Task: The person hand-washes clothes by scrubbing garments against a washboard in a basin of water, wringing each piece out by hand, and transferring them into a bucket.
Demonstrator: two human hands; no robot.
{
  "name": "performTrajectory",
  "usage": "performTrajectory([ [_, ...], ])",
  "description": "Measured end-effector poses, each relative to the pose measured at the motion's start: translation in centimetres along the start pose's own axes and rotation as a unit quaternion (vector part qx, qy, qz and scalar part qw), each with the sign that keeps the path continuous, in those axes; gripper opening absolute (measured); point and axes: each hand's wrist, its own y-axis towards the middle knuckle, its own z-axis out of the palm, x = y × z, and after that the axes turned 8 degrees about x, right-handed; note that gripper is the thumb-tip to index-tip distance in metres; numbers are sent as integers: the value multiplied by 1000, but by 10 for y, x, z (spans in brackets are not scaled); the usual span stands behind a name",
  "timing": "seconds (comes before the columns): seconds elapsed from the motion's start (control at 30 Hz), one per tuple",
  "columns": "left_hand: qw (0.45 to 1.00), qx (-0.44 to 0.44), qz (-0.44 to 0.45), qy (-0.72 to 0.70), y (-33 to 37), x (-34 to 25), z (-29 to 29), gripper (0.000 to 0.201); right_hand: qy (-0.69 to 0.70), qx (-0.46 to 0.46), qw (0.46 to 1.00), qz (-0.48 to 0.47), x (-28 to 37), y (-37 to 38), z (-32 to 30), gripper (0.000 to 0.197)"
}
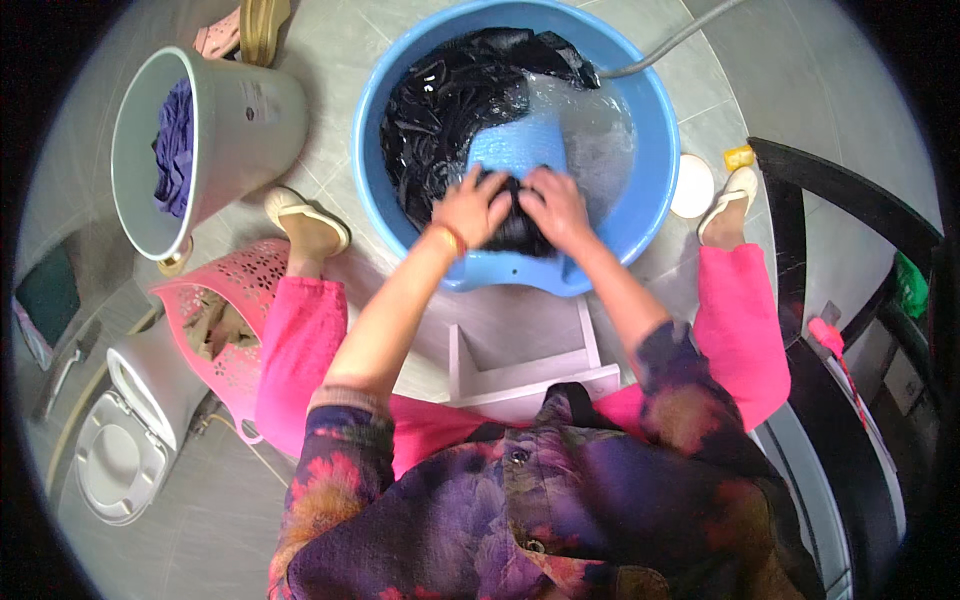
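A round blue tub (363, 150) of water stands in front of me, with a light blue ribbed washboard (518, 145) leaning in it. My left hand (472, 208) and my right hand (556, 205) are side by side at the washboard's near end, bent over a bunched black cloth (518, 235) and gripping it against the board. The fingertips are partly hidden and slightly blurred. More soaked black clothing (440, 100) fills the tub's left and far side. Cloudy, slightly foamy water (600, 140) shows on the right.
A grey hose (680, 40) reaches over the tub's far right rim. At left are a pale bin (255, 110) with purple cloth (174, 150) and a pink basket (255, 265) of clothes. A white round lid (692, 187), yellow block (738, 157) and black chair (850, 185) stand right.
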Motion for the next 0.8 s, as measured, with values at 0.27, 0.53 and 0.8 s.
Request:
performTrajectory([
  [0.27, 966, -188, -67, 162, 62, -34, -6, 25, -196, -62, 972, 113, 18, 72, -18, 32],
  [0.53, 971, -109, 119, 174, -22, -24, -3, 23, -84, -50, 995, -2, 29, -28, 11, 36],
  [0.8, 952, -184, 165, 178, 26, -6, 12, 26, -107, -80, 991, -30, 2, 10, 5, 28],
])
